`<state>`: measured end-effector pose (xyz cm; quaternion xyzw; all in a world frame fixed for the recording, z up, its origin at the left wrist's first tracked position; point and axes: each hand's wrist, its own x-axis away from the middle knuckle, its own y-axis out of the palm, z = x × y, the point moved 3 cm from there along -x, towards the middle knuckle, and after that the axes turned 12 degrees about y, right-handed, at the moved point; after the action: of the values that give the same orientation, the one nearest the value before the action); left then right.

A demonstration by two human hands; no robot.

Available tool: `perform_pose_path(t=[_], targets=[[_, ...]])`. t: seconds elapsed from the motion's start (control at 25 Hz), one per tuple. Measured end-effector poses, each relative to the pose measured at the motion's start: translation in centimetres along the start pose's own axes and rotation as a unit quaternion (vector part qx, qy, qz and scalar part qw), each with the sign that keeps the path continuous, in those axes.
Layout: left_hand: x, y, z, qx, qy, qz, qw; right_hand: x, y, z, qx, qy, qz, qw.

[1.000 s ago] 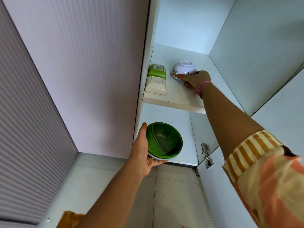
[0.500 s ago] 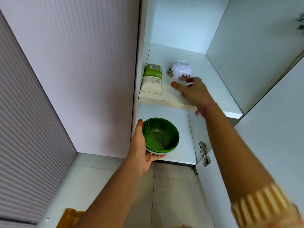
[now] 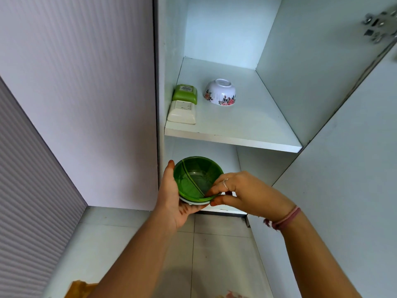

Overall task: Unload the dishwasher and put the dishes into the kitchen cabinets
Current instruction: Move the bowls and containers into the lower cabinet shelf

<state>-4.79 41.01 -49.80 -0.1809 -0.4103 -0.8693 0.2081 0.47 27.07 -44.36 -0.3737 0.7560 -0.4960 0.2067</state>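
Holding a green bowl (image 3: 196, 179) below the cabinet shelf (image 3: 234, 127), the left hand (image 3: 171, 196) cups it from underneath while the right hand (image 3: 247, 193) pinches its near rim. A flowered bowl (image 3: 220, 92) (upside down) sits on that shelf.

A single head-worn wide-angle view looks up and forward from close below into the open cabinet (image 3: 279, 61), above both forearms.

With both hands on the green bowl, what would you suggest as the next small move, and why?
Probably lift the green bowl off the white one beneath it with the right hand, which pinches its rim while the left hand cradles the stack. The shelf has room beside the floral bowl.
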Motion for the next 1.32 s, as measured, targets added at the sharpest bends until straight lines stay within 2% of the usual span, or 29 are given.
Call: perform_pose_path(t=[0.08,0.24,0.32,0.4,0.44,0.48,0.52,0.64,0.68,0.72,0.76,0.84,0.92,1.12,1.16,1.2,1.24,1.32], targets=[[0.4,0.6,-0.3,0.007,-0.008,-0.003,1.000,0.3,-0.6,0.5,-0.034,-0.018,0.034,0.999],[1.0,1.3,-0.9,0.005,-0.017,-0.017,1.000,1.1,-2.4,1.0,-0.147,0.007,0.019,0.989],[0.9,1.2,-0.8,-0.006,-0.010,-0.014,1.000,1.8,-3.7,0.8,-0.262,0.032,0.019,0.964],[0.6,0.8,-0.6,-0.006,0.004,0.011,1.000,2.5,-5.7,1.2,-0.388,0.061,0.069,0.917],[0.6,0.7,-0.5,-0.007,0.012,0.026,1.000,2.7,-6.9,1.9,-0.453,0.079,0.120,0.880],[0.6,0.5,-0.4,-0.008,0.018,0.038,0.999,2.8,-8.1,2.8,-0.527,0.097,0.174,0.826],[0.6,0.4,-0.4,-0.012,0.020,0.044,0.999,2.6,-9.0,3.9,-0.605,0.112,0.219,0.757],[0.8,0.3,-0.6,-0.016,0.017,0.047,0.999,-0.5,-10.9,7.0,-0.813,0.133,0.269,0.500],[0.9,0.3,-0.5,-0.018,0.019,0.048,0.999,-2.0,-11.3,8.0,-0.851,0.127,0.271,0.432],[0.9,0.3,-0.5,-0.017,0.020,0.050,0.998,-3.5,-11.8,8.9,-0.875,0.124,0.275,0.379],[0.9,0.3,-0.5,-0.017,0.021,0.051,0.998,-4.9,-12.1,9.8,-0.888,0.125,0.281,0.343],[1.0,0.4,-0.5,-0.016,0.023,0.050,0.998,-7.1,-12.4,11.4,-0.898,0.127,0.293,0.304],[1.0,0.4,-0.5,-0.021,0.027,0.050,0.998,-8.7,-12.5,12.4,-0.896,0.135,0.302,0.296],[0.6,0.1,-0.5,-0.026,0.028,0.061,0.997,-10.7,-12.0,13.2,-0.874,0.188,0.320,0.314],[0.5,0.0,-0.4,-0.025,0.028,0.062,0.997,-10.8,-12.0,13.2,-0.864,0.205,0.321,0.330],[0.5,0.0,-0.4,-0.025,0.030,0.064,0.997,-11.0,-11.9,13.2,-0.841,0.229,0.328,0.364],[0.4,-0.1,-0.3,-0.026,0.032,0.064,0.997,-11.1,-12.0,13.3,-0.806,0.256,0.338,0.413],[0.3,-0.2,-0.3,-0.028,0.033,0.064,0.997,-11.2,-12.1,13.6,-0.692,0.318,0.358,0.540]])
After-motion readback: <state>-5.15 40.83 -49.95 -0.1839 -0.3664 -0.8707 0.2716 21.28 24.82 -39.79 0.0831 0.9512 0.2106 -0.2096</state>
